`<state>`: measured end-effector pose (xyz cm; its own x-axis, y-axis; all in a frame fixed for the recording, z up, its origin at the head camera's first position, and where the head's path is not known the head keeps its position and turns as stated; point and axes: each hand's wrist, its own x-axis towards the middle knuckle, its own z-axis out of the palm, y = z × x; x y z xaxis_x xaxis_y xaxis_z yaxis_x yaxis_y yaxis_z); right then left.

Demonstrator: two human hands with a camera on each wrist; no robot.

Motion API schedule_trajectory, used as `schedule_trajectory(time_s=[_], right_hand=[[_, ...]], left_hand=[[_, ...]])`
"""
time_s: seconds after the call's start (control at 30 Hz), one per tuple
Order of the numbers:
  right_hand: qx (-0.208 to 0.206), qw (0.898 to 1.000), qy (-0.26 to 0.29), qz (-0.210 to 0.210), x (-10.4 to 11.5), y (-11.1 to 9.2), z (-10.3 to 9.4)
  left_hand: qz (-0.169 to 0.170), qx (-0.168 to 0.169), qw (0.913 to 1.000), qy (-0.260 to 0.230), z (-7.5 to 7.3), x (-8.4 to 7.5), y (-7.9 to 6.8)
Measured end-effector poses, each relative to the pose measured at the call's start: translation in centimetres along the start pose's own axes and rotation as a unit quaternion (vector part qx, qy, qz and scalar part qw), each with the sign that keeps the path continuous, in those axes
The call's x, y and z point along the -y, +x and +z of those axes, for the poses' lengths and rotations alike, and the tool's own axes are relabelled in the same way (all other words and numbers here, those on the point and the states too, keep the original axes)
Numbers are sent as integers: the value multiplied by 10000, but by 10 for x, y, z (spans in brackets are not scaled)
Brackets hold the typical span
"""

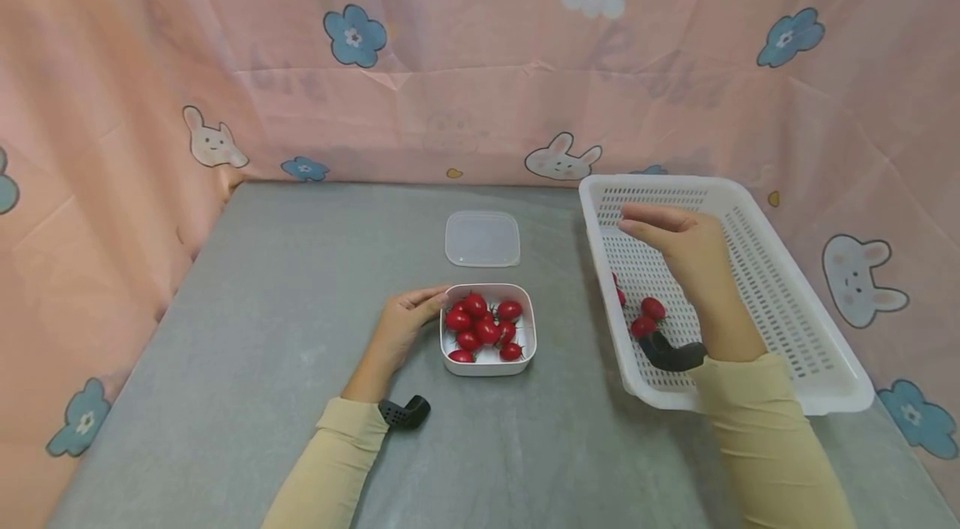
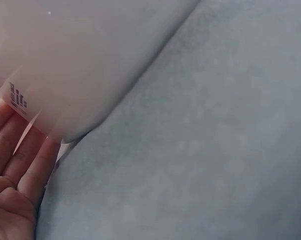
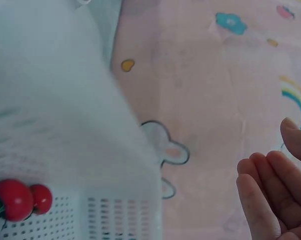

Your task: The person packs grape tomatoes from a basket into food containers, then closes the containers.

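Note:
A small white container (image 1: 489,370) holding several red cherry tomatoes (image 1: 487,331) stands on the table. My left hand (image 1: 397,333) rests at its left side; in the left wrist view the extended fingers (image 2: 33,155) touch its outer wall. The left thumb is hard to make out. My right hand (image 1: 678,250) hovers above a white perforated basket (image 1: 795,296), fingers extended and thumb apart, with nothing between them. Down in the basket, near its left side, are a few more cherry tomatoes (image 1: 652,309), two of them also seen in the right wrist view.
Behind the container a translucent lid (image 1: 482,239) lies flat on the grey table (image 1: 315,262). A pink patterned cloth (image 1: 450,96) hangs along the back and sides. Black wrist mounts (image 1: 405,412) sit on both wrists, the right one over the basket.

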<state>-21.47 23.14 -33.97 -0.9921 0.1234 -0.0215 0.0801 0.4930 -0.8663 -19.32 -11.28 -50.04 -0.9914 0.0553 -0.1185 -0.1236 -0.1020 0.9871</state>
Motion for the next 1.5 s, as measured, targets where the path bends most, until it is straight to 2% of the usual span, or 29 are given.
schedule_trajectory(time_s=[0.13,0.37,0.57,0.9,1.07,1.27,1.5], right_hand=[[151,9997,-10,171,-15,9,-6],[660,9962,-282,485,-37,25,-12],[1221,9888,-263,822,-53,39,-10],[1740,9788,-450,983,-73,54,-3],[1897,9751,-416,1072,-78,57,0],[2019,9691,-349,1370,-79,59,4],[2013,9685,-376,1414,-79,59,7]], left_hand=[[-35,6,10000,15,1,0,0],[-69,20,10000,9,3,1,1],[-12,1,10000,6,3,1,1],[-8,-24,10000,57,1,1,1],[-72,16,9999,137,0,1,1],[-54,-15,10000,82,0,0,0],[5,-38,9999,99,0,0,0]])
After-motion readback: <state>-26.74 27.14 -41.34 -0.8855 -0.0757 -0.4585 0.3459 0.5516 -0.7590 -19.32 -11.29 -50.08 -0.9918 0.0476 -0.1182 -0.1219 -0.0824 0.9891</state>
